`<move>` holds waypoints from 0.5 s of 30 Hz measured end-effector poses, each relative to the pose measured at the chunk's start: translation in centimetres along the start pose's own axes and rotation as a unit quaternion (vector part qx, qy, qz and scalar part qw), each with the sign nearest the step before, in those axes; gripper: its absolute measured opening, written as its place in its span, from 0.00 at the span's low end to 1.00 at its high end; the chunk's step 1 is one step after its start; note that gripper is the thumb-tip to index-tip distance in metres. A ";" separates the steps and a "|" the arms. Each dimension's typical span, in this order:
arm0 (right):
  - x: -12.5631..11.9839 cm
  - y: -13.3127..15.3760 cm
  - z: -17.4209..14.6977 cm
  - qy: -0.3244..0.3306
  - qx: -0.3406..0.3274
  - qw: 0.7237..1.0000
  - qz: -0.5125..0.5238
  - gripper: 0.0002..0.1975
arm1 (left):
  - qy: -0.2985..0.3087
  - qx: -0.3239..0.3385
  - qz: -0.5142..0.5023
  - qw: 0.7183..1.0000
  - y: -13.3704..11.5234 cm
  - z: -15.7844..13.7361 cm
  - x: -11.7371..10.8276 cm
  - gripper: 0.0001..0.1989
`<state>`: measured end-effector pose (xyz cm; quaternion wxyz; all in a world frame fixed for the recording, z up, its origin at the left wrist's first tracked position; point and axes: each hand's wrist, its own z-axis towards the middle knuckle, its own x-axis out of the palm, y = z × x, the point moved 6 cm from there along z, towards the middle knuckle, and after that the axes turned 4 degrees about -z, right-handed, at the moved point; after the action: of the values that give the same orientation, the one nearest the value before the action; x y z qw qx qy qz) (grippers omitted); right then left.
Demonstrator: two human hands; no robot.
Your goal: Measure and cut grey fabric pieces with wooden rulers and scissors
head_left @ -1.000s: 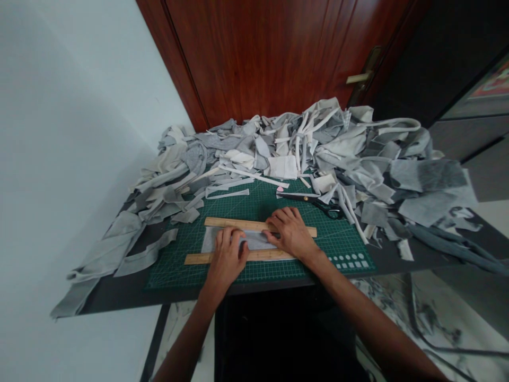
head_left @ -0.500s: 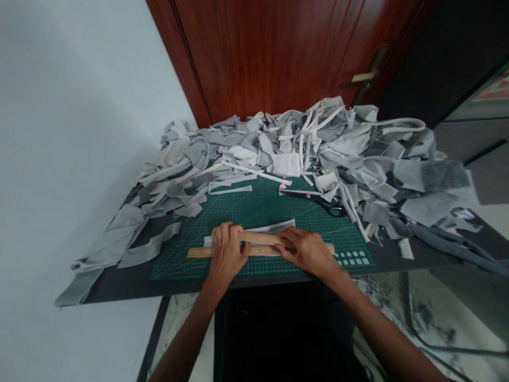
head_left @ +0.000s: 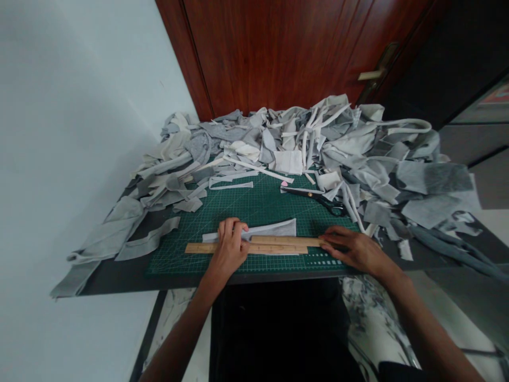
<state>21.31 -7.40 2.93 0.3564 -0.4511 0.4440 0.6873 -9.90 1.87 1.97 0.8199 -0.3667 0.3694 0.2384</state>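
Note:
A grey fabric strip [head_left: 274, 229] lies on the green cutting mat [head_left: 258, 204], partly beneath two wooden rulers. My left hand [head_left: 230, 248] presses its curled fingers on the lower wooden ruler [head_left: 201, 248] and the fabric, hiding part of both. The upper wooden ruler [head_left: 284, 241] lies along the lower one, offset to the right. At its right end, my right hand [head_left: 352, 248] grips it between thumb and fingers. Black-handled scissors [head_left: 318, 197] rest farther back on the mat.
Heaped grey and white fabric scraps [head_left: 286, 132] line the back and both sides of the dark table [head_left: 119, 281]. Thin offcuts [head_left: 234, 185] lie at the mat's far edge. A brown door [head_left: 278, 53] stands behind, and a white wall [head_left: 79, 132] is on the left.
My right hand has moved right, from mid-ruler to the upper ruler's right end. That ruler has shifted a little right. My left hand stays nearly in place.

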 end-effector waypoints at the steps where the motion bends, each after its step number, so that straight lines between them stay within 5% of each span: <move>1: 0.3 0.6 0.5 -0.006 0.002 1.000 -0.012 0.17 | 0.000 0.005 -0.010 1.000 0.0 0.0 0.0 0.19; 9: 3.8 7.2 6.6 -0.031 -0.054 0.998 -0.024 0.15 | 0.024 0.037 -0.026 0.999 -0.4 0.0 -0.1 0.19; 15: 5.2 9.4 8.8 -0.034 -0.062 0.996 -0.045 0.14 | 0.033 0.046 0.003 0.998 -0.3 -0.1 0.1 0.17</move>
<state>8.54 -2.00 2.49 0.3733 -0.4682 0.3673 0.7117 -9.62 1.62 1.99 0.8225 -0.3354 0.4079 0.2113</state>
